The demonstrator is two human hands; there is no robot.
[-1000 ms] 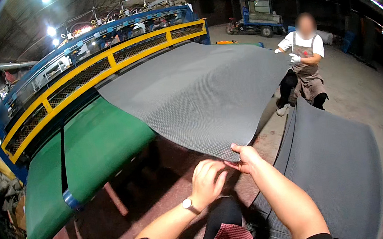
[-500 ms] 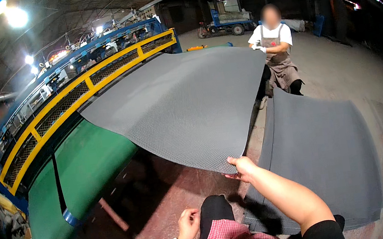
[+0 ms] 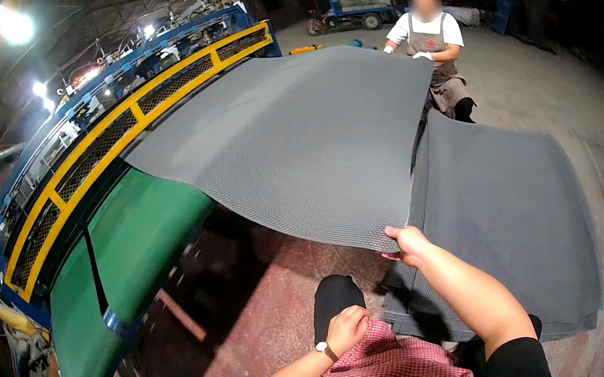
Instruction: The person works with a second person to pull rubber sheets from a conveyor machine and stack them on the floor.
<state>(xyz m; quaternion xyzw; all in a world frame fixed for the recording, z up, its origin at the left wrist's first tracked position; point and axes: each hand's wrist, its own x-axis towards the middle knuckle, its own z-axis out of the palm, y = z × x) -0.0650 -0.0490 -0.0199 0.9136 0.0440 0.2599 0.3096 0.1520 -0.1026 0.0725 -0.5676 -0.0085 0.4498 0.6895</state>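
Note:
A large grey textured sheet [image 3: 296,144] stretches from the machine across to my right. My right hand [image 3: 408,245] pinches its near corner, thumb on top and fingers beneath. A co-worker [image 3: 435,44] in white gloves and a brown apron grips the far corner. My left hand [image 3: 348,327], with a watch at the wrist, rests loosely curled over my thigh at the edge of my red checked apron [image 3: 392,373]. I see nothing in it. Right of the held sheet lies a stack of similar grey sheets [image 3: 509,216], partly overlapped by its edge.
On the left stands a blue machine with a yellow mesh guard [image 3: 138,110]. A green conveyor belt [image 3: 142,238] juts out below it, over the reddish floor [image 3: 283,281]. Far back, a blue cargo vehicle [image 3: 359,12] is parked.
The held sheet has shifted right, with my right hand and the co-worker's hands moving along with it. My left hand has come right, onto my thigh by the apron.

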